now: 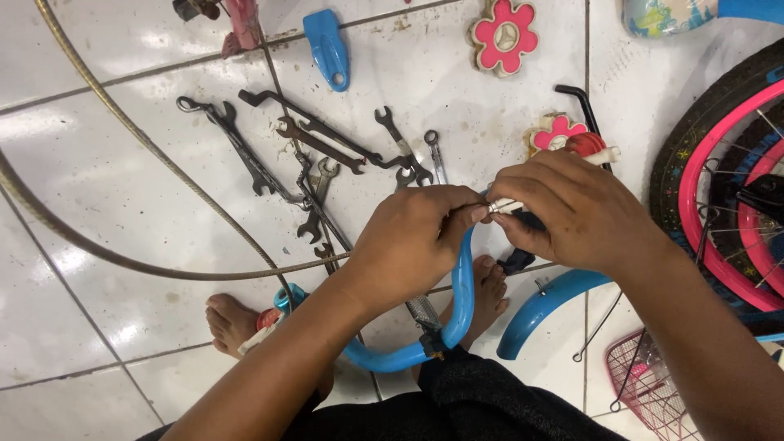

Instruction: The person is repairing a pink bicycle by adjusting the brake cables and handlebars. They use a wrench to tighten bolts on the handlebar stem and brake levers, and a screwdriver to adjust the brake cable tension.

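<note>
A: Starting at nine o'clock: a long cable [122, 135] sweeps across the white tiled floor [98, 327], curving in toward the middle.

B: And at twelve, a scatter of wrenches [314, 155] lies on the tiles, with a blue plastic piece [328, 47] above them.

A: Centre now. The left hand [408, 245] has its fingers [457, 214] clamped on the top end of the blue handlebar [464, 286], thumb and forefinger pinched together there.

B: That bar runs from the hands down to six o'clock, bending left near the lap. Bare feet [233, 320] rest on the floor beneath it.

A: The right hand [572, 208] meets the left, fingers closed on a small white fitting [506, 206] at the bar's tip. The two hands touch.

B: At one o'clock, two pink flower ornaments [503, 34] lie on the tiles.

A: Below the right wrist, at five o'clock, a blue mudguard [543, 306] curves, a pink wire basket [649, 384] just beside it.

B: And at three o'clock, a bicycle wheel [719, 188] with a pink rim fills the edge.
</note>
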